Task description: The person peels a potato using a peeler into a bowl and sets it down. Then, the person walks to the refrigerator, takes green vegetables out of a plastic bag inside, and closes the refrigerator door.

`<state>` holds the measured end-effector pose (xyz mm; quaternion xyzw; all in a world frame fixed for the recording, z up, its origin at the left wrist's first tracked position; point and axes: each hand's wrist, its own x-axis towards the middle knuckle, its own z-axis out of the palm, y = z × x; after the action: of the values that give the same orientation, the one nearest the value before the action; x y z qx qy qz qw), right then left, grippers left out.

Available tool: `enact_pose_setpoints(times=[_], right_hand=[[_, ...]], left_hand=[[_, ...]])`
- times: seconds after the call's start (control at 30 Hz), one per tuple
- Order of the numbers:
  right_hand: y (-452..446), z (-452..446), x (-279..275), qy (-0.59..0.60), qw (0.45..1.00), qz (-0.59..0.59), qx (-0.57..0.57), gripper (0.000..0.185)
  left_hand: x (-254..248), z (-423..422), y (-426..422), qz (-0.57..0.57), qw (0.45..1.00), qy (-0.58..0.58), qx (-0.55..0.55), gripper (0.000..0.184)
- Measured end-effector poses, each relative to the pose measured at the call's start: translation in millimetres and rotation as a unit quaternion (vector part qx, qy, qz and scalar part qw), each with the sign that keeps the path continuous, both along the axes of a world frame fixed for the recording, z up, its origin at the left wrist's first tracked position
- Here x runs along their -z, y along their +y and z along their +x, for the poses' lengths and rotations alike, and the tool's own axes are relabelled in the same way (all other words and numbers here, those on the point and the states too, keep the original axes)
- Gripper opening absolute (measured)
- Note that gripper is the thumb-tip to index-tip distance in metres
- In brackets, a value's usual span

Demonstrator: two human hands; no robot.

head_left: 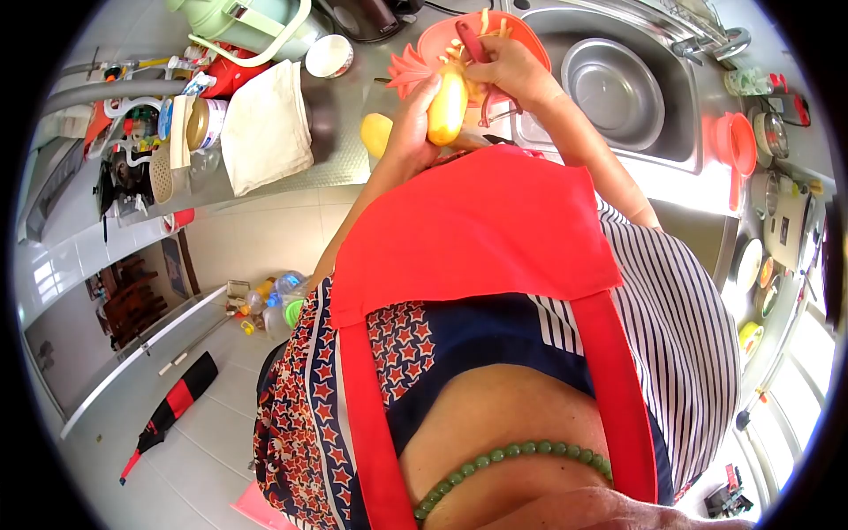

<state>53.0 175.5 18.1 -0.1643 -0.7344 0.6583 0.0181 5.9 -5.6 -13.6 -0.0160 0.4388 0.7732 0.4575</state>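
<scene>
My left hand (412, 124) is wrapped round a peeled yellow fruit or vegetable (448, 108), which points down toward me. My right hand (515, 72) grips a red-handled peeler (472, 41) against the upper part of the yellow piece. Beneath both hands lies a coral-red basin (530, 37) with peelings on its rim and inside. Another yellow piece (376, 134) rests on the counter to the left of my left hand. A dark pointed tip, perhaps a knife, shows beside the basin, close to my apron.
Right of my hands is a steel sink (693, 132) holding a metal bowl (613, 94). On the left stand a white cup (329, 56), a cream cloth (266, 128), a pale green kettle (256, 26) and jars. A coral strainer (740, 143) sits beyond the sink.
</scene>
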Motion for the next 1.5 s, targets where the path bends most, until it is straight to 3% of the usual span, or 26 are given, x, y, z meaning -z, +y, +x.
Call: enact_pose_setpoints(times=[0.1,0.27,0.33,0.43,0.7,0.77,0.87,1.07,1.27,1.5], right_hand=[[14,-4,-2,0.027,0.996,-0.066,0.053,0.016],[40,-7,0,0.093,0.981,-0.029,0.166,0.015],[49,-8,8,0.126,0.968,-0.008,0.217,0.015],[51,-5,14,0.107,0.927,-0.262,0.248,0.026],[8,5,-17,0.118,0.923,-0.366,0.010,0.024],[-8,4,-16,0.089,0.936,-0.341,-0.007,0.027],[-23,6,-14,0.075,0.949,-0.306,-0.011,0.026],[-25,0,-13,0.058,0.953,-0.298,-0.008,0.022],[-10,-10,-1,0.093,0.930,-0.348,0.066,0.021],[1,-16,9,0.079,0.917,-0.378,0.097,0.017]], left_hand=[[0,-6,-6,0.068,0.989,-0.127,0.013,0.046],[-11,-3,0,0.089,0.967,-0.227,-0.075,0.048],[-5,-7,-2,0.119,0.967,-0.225,-0.033,0.048],[-3,-8,-2,0.115,0.969,-0.220,-0.008,0.049],[-12,-4,4,0.029,0.990,-0.137,-0.005,0.050],[-8,-6,3,0.033,0.993,-0.116,0.008,0.049],[-1,-6,4,0.078,0.991,-0.106,0.015,0.043],[-15,0,6,-0.009,0.991,-0.131,-0.027,0.050],[-15,-3,3,0.006,0.994,-0.089,0.057,0.055],[-11,-3,4,-0.006,0.995,-0.066,0.069,0.056]])
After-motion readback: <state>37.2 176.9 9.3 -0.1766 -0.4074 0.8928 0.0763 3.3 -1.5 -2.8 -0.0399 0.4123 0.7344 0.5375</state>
